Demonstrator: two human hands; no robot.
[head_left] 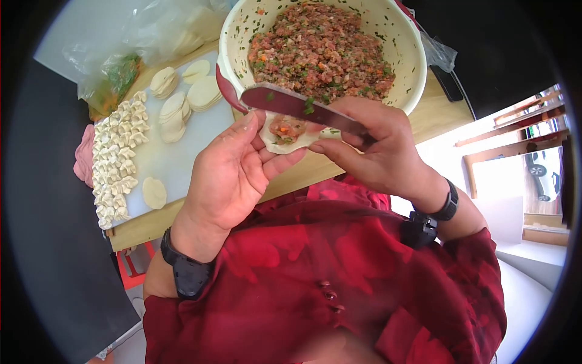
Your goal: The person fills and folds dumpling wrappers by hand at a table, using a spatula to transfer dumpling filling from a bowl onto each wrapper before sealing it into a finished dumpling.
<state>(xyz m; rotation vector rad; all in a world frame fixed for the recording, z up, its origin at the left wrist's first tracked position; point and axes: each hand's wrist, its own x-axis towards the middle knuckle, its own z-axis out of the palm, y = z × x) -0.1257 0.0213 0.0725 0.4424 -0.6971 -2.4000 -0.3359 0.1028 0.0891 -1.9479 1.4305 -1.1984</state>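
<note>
A round dough wrapper [276,145] with a small heap of meat filling [287,128] rests on the fingers of my left hand [233,167], palm up. My right hand [385,139] grips a flat, dark-bladed spreader [297,109], whose blade passes above the wrapper. The thumb of my right hand touches the wrapper's right edge. Just beyond both hands stands a large white bowl [413,60] with a red rim grip, holding minced meat [321,51] mixed with green and orange bits.
Rows of folded dumplings [118,158] line the left of a pale board [151,164]. Wrapper stacks [173,115] and a single wrapper [154,193] lie on it. Plastic bags [121,67] are behind. A dark phone-like object [447,84] lies right of the bowl.
</note>
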